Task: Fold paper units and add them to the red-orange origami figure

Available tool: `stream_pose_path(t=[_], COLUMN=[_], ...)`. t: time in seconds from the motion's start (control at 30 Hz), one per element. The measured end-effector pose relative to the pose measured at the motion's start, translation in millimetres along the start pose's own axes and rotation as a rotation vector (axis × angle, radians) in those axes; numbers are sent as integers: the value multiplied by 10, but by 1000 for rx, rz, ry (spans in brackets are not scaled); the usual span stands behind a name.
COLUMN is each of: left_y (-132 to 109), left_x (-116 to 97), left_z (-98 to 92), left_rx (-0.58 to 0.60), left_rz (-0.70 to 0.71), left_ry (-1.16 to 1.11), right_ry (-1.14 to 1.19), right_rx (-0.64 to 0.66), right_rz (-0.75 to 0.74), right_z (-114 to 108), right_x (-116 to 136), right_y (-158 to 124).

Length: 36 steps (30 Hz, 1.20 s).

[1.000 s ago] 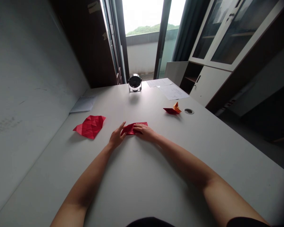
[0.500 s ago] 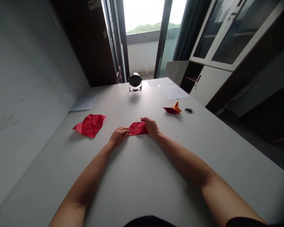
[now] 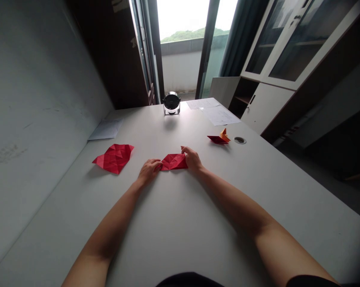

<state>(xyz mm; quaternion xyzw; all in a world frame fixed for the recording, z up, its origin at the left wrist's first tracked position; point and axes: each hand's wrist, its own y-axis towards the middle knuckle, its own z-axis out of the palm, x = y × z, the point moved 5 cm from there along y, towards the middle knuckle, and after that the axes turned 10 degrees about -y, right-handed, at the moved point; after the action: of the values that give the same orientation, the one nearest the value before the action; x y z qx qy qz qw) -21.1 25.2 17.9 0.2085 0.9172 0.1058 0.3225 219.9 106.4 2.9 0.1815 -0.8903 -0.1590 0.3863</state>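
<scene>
A folded piece of red origami paper (image 3: pixel 174 162), creased into triangles, lies near the middle of the white table (image 3: pixel 174 223). At its left end my left hand (image 3: pixel 150 170) grips the edge with closed fingers. My right hand (image 3: pixel 193 158) pinches the paper's right end, the fingertips curled at the far corner. Off to the left rests another red creased sheet (image 3: pixel 114 158), opened out with its corners raised. Farther back on the right sits a red and orange folded paper figure (image 3: pixel 220 138).
A small round black device on a metal stand (image 3: pixel 171 103) stands at the far edge. White printed papers (image 3: pixel 218 114) lie at the back right, and more sheets (image 3: pixel 105 129) at the back left by the wall. A round cable hole (image 3: pixel 239 140) is near the right edge.
My left hand has shifted slightly left along with the paper's left end. The right hand's fingers have lifted a little, baring more of the paper's right side.
</scene>
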Motion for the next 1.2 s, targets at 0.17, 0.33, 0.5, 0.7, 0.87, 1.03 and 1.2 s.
stream_pose_path(t=[0.17,0.33,0.5,0.7,0.87,1.03,1.2], left_y=[4,4,5,4,2,11,9], left_x=[10,12,22,6,10,140,141], left_z=[5,8,8,-13,-3,67,85], left_rx=[-21,-28,-22,-20,4,51,121], left_rz=[16,11,-12,-29,-66,-192,-193], left_ry=[-16,-16,-18,-43,-41,48,17], right_ry=[-9,-192,-397,-430,-473,-451,-349], right_rx=[-25,15,109,237,383,464,415], right_rz=[35,64,38,-17,-109,-149,-212], right_z=[-11,11,96,149,175,184,153], right_x=[-49,-76,-95,-60,33,95,202], right_y=[12,25,20,1,-60,-87,-87])
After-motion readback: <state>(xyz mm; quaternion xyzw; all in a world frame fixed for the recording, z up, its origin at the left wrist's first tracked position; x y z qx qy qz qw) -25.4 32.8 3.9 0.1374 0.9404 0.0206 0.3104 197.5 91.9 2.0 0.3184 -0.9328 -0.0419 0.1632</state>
